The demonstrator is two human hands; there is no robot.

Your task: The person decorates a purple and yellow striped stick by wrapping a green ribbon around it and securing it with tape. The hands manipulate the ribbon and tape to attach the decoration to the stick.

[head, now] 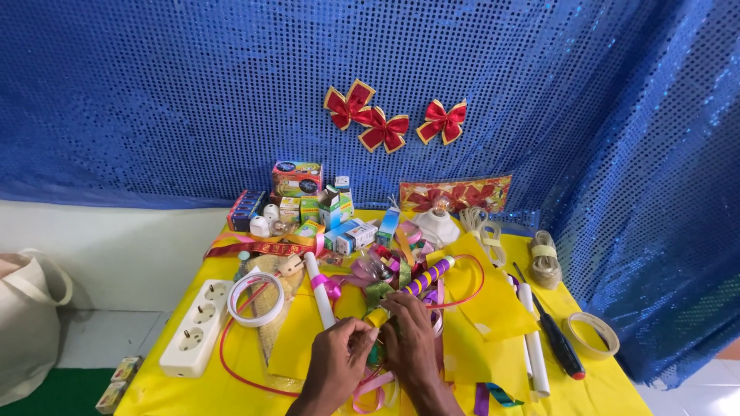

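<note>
Both hands pinch a small knot of ribbon [375, 320] at the near middle of the yellow bench [586, 389].

The left hand [339, 358] and right hand [408, 339] meet over it, fingers closed narrowly on the yellow-green strip; it looks light, soft and slippery, best held near the fold. A tape roll [256, 299], white power strip [196, 327] and screwdriver [556, 335] lie around.

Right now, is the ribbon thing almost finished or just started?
Looks midway. Done: three red bows already hang on the blue sequin cloth. In hand: the left hand and right hand pinch a small yellow and green ribbon piece. Left: loose ribbons, a tape roll and a screwdriver lie unused on the yellow table.
</note>
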